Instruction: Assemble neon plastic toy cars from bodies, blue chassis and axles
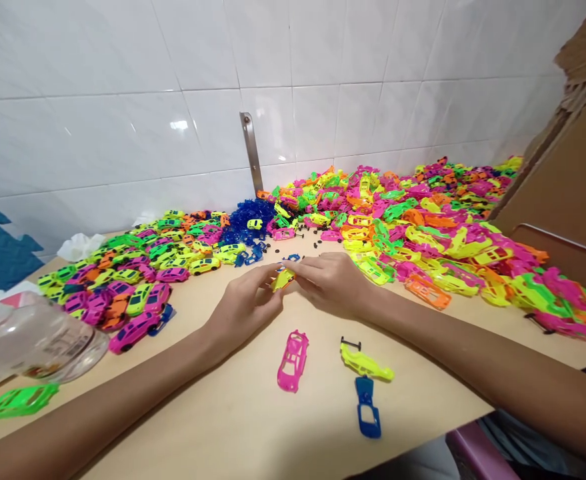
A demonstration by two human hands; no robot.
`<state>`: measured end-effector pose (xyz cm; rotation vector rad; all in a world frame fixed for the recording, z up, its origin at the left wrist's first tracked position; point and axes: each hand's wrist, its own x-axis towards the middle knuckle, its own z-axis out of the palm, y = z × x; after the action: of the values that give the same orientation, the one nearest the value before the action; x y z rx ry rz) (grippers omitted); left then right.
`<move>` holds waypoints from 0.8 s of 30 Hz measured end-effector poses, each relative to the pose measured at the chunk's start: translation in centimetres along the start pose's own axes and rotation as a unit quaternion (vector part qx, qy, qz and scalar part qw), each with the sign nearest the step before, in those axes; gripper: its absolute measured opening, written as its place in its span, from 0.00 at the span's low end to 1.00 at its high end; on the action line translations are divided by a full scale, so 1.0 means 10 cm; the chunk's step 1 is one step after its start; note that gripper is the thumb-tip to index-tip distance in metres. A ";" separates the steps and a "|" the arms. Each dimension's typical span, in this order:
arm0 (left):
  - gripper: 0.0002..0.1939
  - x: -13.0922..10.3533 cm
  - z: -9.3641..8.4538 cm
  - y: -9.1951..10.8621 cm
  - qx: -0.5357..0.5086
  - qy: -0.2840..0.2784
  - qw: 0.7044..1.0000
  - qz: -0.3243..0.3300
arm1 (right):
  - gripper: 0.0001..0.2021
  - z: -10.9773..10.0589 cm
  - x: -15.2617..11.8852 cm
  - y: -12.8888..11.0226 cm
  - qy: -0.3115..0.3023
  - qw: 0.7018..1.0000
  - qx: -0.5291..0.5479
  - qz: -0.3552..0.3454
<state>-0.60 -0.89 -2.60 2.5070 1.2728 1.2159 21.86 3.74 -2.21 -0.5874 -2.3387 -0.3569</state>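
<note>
Between my two hands is a yellow toy car body [283,279], with a bit of blue plastic at its far end. My left hand [247,299] pinches it from the left, thumb and fingers closed on it. From the right, the fingers of my right hand [325,283] press on the same piece and partly cover it. Nearer me lie a pink toy car shell [293,361], a yellow shell [367,364] by a black axle with wheels [351,343], and a blue chassis piece [367,408].
Toy cars [137,267] crowd the left; blue plastic parts [247,220] are heaped at the middle back. A large heap of coloured shells [423,227] fills the right. A clear plastic jar [57,340] and green shell [21,401] lie left; torn cardboard [567,160] stands right.
</note>
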 end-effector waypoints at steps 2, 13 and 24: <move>0.23 -0.01 -0.01 0.01 0.015 -0.001 1.000 0.004 | 0.20 0.01 0.01 -0.09 0.000 0.994 0.091 0.069; 0.14 -0.01 -0.07 0.08 0.096 -0.033 0.995 0.018 | 0.16 0.02 0.15 -0.28 -0.028 0.828 0.464 0.314; 0.18 -0.02 -0.06 0.04 -0.045 -0.039 0.997 -0.046 | 0.24 0.02 0.16 -0.23 -0.051 0.743 0.587 0.319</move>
<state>-0.83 -1.44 -2.20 2.3811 1.2709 1.1176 19.55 2.30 -1.46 -0.6617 -1.7699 1.3946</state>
